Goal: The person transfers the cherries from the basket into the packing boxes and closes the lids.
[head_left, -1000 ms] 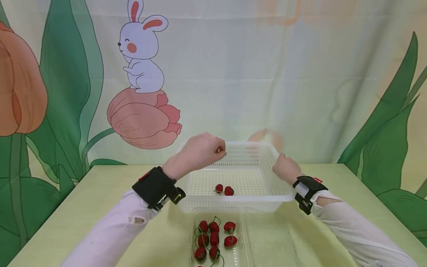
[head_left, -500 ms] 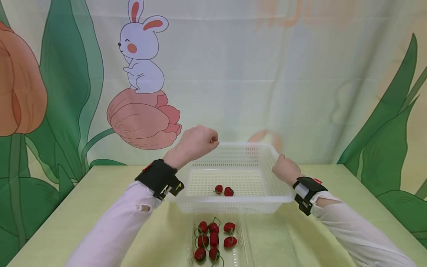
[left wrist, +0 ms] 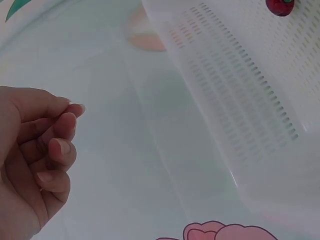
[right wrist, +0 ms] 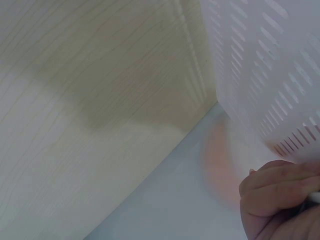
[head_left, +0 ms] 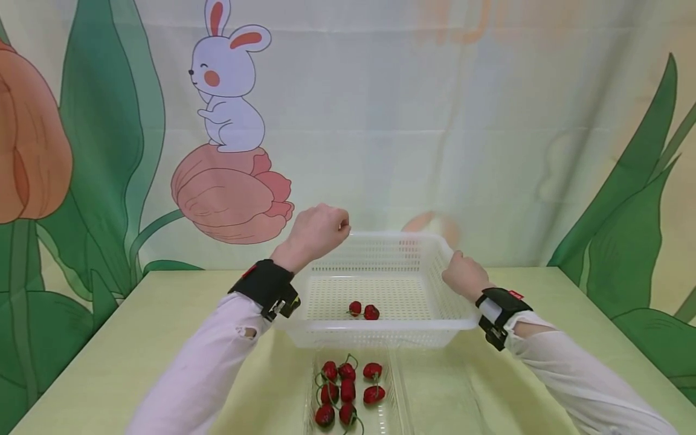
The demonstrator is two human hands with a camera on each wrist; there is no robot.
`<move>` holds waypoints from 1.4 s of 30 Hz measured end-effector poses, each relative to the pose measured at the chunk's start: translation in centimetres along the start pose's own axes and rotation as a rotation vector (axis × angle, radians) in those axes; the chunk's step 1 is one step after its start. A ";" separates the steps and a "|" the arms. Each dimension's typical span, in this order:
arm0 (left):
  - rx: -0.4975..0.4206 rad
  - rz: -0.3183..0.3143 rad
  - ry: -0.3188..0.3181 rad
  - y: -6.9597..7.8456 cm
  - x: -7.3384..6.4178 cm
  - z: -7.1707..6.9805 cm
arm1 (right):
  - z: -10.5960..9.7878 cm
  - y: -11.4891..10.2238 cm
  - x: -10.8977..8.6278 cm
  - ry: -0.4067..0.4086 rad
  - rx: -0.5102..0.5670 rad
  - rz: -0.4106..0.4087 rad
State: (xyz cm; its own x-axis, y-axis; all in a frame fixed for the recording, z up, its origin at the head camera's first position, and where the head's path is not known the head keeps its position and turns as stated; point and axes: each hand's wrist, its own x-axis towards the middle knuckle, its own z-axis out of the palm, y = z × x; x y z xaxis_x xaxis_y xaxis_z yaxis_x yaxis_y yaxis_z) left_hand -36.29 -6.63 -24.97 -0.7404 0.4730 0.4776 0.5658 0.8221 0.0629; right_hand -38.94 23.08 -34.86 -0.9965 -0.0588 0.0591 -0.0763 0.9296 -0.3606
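Note:
A white perforated plastic basket (head_left: pixel 375 324) stands at the back of the table, with two red cherries (head_left: pixel 371 312) on its floor. My right hand (head_left: pixel 466 276) grips the basket's right rim; in the right wrist view the curled fingers (right wrist: pixel 280 182) lie against its edge. Over the left back side of the basket hovers my left hand (head_left: pixel 317 234), apart from the rim. Its fingers (left wrist: pixel 62 150) are curled and thumb and forefinger meet, with nothing visible between them. Several stemmed cherries (head_left: pixel 347 391) lie in a clear plastic tray (head_left: pixel 380 417) in front of the basket.
A clear plastic piece (head_left: pixel 440 386), perhaps the tray's lid, lies right of the tray. The pale wood-grain table (head_left: pixel 179 320) ends at a printed cloth backdrop (head_left: pixel 348 121) behind the basket.
My left hand has moved up and to the left, away from above the basket's middle. The right hand stays on the rim, and the basket and cherries look unmoved.

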 end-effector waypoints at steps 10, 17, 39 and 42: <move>0.011 -0.011 0.040 -1.0 0.3 2.3 | 0.1 0.0 0.3 0.013 0.008 0.022; 0.052 0.021 0.036 -1.2 0.4 3.5 | 0.0 0.0 0.0 0.008 0.003 0.016; 0.097 0.064 0.049 -1.4 1.0 6.7 | -0.1 -0.2 -0.2 0.003 0.004 0.002; 0.065 0.109 0.022 -1.5 1.1 7.2 | -0.1 -0.1 -0.1 0.005 -0.001 0.006</move>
State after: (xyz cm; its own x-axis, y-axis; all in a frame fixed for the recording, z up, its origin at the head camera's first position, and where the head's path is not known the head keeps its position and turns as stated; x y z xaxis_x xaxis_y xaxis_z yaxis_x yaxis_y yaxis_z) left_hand -40.59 -5.09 -30.84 -0.6669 0.5544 0.4978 0.6174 0.7852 -0.0473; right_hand -38.82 23.06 -34.70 -0.9968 -0.0517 0.0613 -0.0703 0.9303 -0.3601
